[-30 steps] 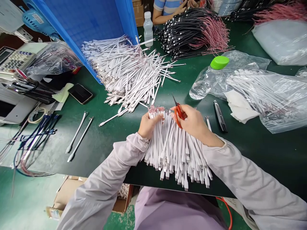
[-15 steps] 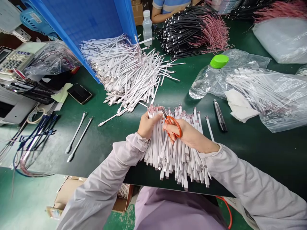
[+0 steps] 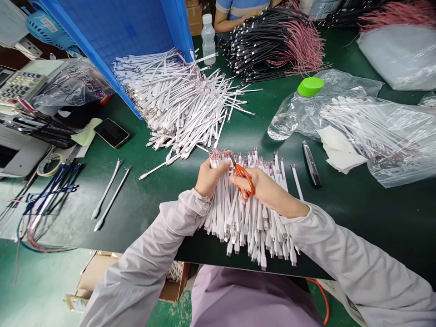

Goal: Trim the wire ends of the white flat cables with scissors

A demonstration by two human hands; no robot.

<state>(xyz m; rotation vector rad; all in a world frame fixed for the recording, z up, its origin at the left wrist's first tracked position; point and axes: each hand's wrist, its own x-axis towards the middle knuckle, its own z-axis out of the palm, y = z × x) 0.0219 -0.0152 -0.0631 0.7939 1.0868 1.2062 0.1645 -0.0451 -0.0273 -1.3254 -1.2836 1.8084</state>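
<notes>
White cables (image 3: 252, 222) lie in a broad, flat bundle at the table's near edge, plugs toward the person, frayed pinkish wire ends pointing away. The left hand (image 3: 207, 178) is closed around the bundle's left part, just below those ends; the right hand (image 3: 269, 190) grips orange-handled scissors (image 3: 240, 170), blades beside the left thumb. Whether the blades are parted cannot be told.

A blue bin (image 3: 102, 22) has a heap of loose white cables (image 3: 184, 104) spilling from it. A clear bag (image 3: 402, 154) holds more; a green-capped bottle (image 3: 284, 123) contains clear liquid; a mesh holder (image 3: 56, 136) carries pens. The blue device's label (image 3: 51, 26) is too small to read.
</notes>
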